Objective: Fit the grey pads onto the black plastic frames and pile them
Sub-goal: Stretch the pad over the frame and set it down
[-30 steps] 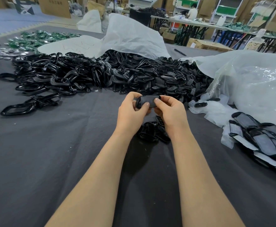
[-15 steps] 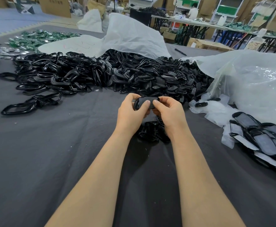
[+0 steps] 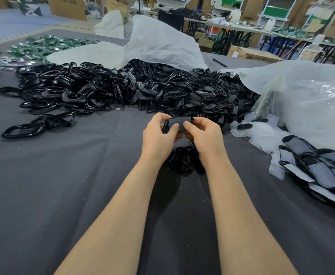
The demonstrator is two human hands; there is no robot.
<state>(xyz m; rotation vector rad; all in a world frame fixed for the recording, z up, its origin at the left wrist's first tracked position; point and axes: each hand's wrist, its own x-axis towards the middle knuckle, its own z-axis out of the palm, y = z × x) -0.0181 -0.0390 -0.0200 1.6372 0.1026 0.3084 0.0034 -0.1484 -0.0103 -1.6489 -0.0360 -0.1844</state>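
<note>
Both hands hold one black plastic frame (image 3: 179, 123) with a grey pad in its opening, above the middle of the table. My left hand (image 3: 158, 135) grips its left end and my right hand (image 3: 204, 135) grips its right end, both thumbs pressing on the pad. Just below the hands lies a small heap of black pieces (image 3: 184, 159), partly hidden by my wrists. A big heap of loose black frames (image 3: 123, 88) covers the far side of the table. Grey pads on white backing paper (image 3: 321, 167) lie piled at the right.
The table is covered by a dark grey cloth (image 3: 63, 185). Two large translucent plastic bags (image 3: 311, 100) lie at the back and right. Green parts (image 3: 43, 44) sit at the far left, and a pen (image 3: 219, 62) lies behind the heap.
The hands have shifted the frame slightly in their grip, thumbs moving along the pad. Everything else on the table is as before.
</note>
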